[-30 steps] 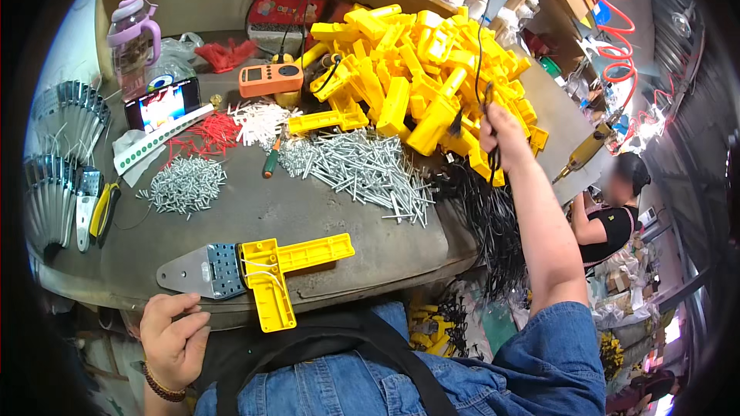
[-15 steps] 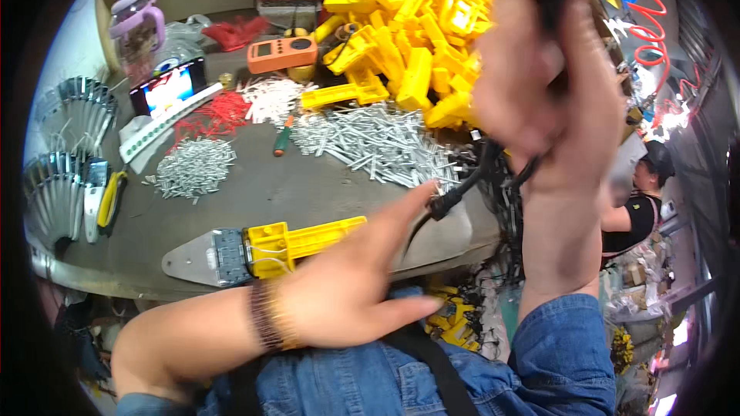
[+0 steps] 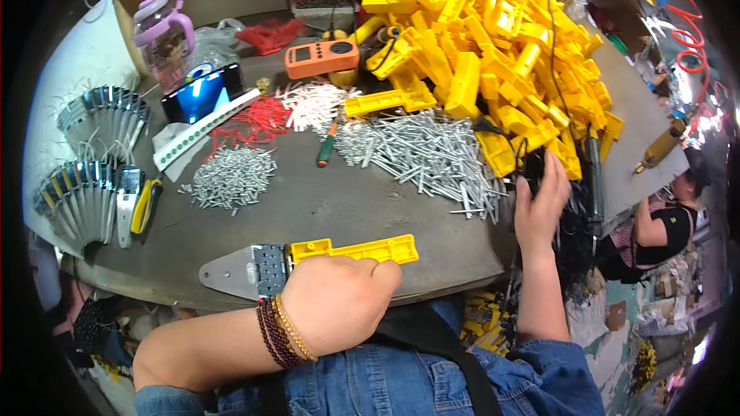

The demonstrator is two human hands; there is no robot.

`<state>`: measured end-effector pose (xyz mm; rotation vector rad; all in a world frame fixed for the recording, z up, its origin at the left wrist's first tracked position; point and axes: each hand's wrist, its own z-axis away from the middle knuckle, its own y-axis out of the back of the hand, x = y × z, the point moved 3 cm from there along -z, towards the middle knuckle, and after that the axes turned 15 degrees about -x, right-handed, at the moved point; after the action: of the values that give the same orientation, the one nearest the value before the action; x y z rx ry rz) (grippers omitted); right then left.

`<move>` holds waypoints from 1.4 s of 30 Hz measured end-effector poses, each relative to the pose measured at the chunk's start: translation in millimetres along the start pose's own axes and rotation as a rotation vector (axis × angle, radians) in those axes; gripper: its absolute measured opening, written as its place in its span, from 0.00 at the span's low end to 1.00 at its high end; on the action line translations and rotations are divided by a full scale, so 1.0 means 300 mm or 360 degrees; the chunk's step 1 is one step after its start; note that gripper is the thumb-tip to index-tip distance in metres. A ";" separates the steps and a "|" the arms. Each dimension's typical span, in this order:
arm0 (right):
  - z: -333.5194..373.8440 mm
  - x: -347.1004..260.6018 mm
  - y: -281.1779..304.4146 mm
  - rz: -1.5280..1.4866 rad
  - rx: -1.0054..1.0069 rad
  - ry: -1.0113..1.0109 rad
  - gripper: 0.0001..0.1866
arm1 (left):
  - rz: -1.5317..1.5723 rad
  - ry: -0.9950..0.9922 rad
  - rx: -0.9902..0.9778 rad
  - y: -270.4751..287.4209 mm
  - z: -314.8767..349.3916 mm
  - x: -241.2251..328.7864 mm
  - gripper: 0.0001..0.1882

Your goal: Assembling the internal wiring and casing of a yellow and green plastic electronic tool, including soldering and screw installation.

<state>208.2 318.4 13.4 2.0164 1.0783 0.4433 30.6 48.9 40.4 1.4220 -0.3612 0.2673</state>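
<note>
On the table's near side lies a yellow plastic handle shell (image 3: 385, 249) joined to a tapered grey metal plate with a dotted dark section (image 3: 245, 270). My left hand (image 3: 339, 299) is curled closed over the shell's near edge, knuckles up. What its fingers hold, if anything, is hidden under it. At the right my right hand (image 3: 546, 204) is raised, its fingers stretched and thumb apart, with nothing in it. Beside it are black cables (image 3: 572, 219) and an upright black rod-shaped tool (image 3: 594, 185).
Behind the hands are heaps of long silver screws (image 3: 435, 158), small silver screws (image 3: 231, 177) and yellow shells (image 3: 493, 54). An orange meter (image 3: 322, 58), a green-handled screwdriver (image 3: 327, 146) and a phone (image 3: 202, 94) stand or lie farther back. Fanned metal blades (image 3: 73, 200) sit left; a person (image 3: 667, 227) sits right.
My right hand has let go of the black corded tool and come down; the tool now stands at the right. My left hand has gone from outstretched to curled. The view has shifted.
</note>
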 end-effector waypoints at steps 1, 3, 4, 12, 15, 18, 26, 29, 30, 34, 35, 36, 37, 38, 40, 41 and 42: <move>0.022 -0.063 0.049 0.0035 -0.0045 0.0250 0.27 | -0.0102 0.0008 0.0078 0.015 0.011 -0.028 0.05; 0.073 -0.172 0.129 -0.0498 -0.0626 0.0653 0.16 | -0.0330 0.0079 0.0241 0.048 0.034 -0.121 0.05; 0.109 -0.194 0.127 -0.0713 -0.1182 0.0796 0.17 | -0.0253 0.0185 0.0348 0.069 0.031 -0.198 0.05; 0.234 -0.212 0.214 -0.0653 -0.1984 0.0995 0.14 | -0.0214 0.0962 0.0511 0.184 -0.173 -0.682 0.13; 0.257 -0.189 0.174 -0.0075 -0.2589 0.1052 0.18 | -0.0206 0.1251 0.0339 0.204 -0.253 -0.712 0.16; 0.210 -0.172 0.199 -0.0226 -0.2985 0.0727 0.22 | -0.0156 0.1332 0.0355 0.183 -0.275 -0.775 0.17; 0.031 -0.279 0.217 -0.1828 -0.2255 0.0506 0.13 | -0.0187 0.0756 0.0625 0.213 -0.142 -0.662 0.11; 0.031 -0.443 0.157 -0.1949 -0.2169 0.0410 0.13 | -0.0317 0.0501 0.0555 0.174 -0.042 -0.497 0.09; 0.033 -0.487 0.116 -0.1966 -0.2185 0.0343 0.13 | -0.0176 0.0427 0.0544 0.142 -0.002 -0.468 0.06; 0.080 -0.573 0.018 -0.2015 -0.1878 0.0228 0.12 | -0.0024 0.0411 0.0536 0.054 0.056 -0.479 0.04; 0.082 -0.582 0.016 -0.2022 -0.1883 0.0232 0.12 | -0.0085 0.0348 0.0619 0.052 0.068 -0.472 0.04; 0.081 -0.587 0.018 -0.2014 -0.1823 0.0214 0.12 | -0.0086 0.0353 0.0617 0.050 0.085 -0.460 0.04; 0.084 -0.584 0.021 -0.2000 -0.1758 0.0181 0.12 | -0.0034 0.0337 0.0693 0.067 0.098 -0.423 0.04; 0.088 -0.584 0.008 -0.2004 -0.1762 0.0155 0.12 | 0.0026 0.0324 0.0755 0.078 0.107 -0.399 0.04; 0.097 -0.585 0.001 -0.2125 -0.1721 0.0064 0.11 | 0.0083 0.0334 0.0682 0.058 0.122 -0.360 0.05; 0.100 -0.588 0.004 -0.2126 -0.1710 0.0049 0.11 | -0.0005 0.0353 0.0563 0.042 0.124 -0.347 0.05; 0.104 -0.590 0.003 -0.2184 -0.1738 -0.0009 0.11 | -0.0094 0.0370 0.0444 0.033 0.122 -0.343 0.05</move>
<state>125.7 159.0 4.8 0.1402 1.4603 0.1659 -70.6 17.5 12.4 1.6519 -0.0926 0.4432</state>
